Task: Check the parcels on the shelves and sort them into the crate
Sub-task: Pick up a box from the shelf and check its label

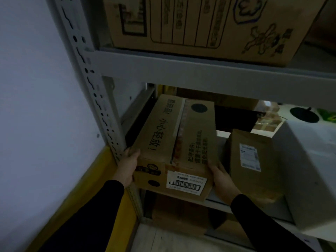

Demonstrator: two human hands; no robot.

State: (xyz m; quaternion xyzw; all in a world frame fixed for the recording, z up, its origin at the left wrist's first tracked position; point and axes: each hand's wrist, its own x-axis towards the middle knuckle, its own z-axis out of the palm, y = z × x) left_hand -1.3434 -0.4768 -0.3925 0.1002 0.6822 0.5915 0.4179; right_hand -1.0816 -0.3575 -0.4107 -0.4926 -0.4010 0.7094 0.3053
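Cardboard, taped along its top seam and carrying a white barcode label on its near face, makes up the parcel at the lower centre of the frame, which both hands have by its near corners. The left hand wraps the left corner with its thumb up on the top edge, and the right hand cups the right corner with its fingers along the side. The parcel's near end juts out past the front lip of the middle shelf, so much of its weight probably hangs on the two hands; a quick pull could drop it, or scrape its left side against the grey perforated upright just beside it. Right of it, close by, stands a brown paper parcel with its own white label, and a sideways swing could knock that over. Further right lies a white parcel, overhanging the shelf edge. Across the top of the frame a large printed carton fills the upper shelf. No crate is in view, and what the parcels hold cannot be told.
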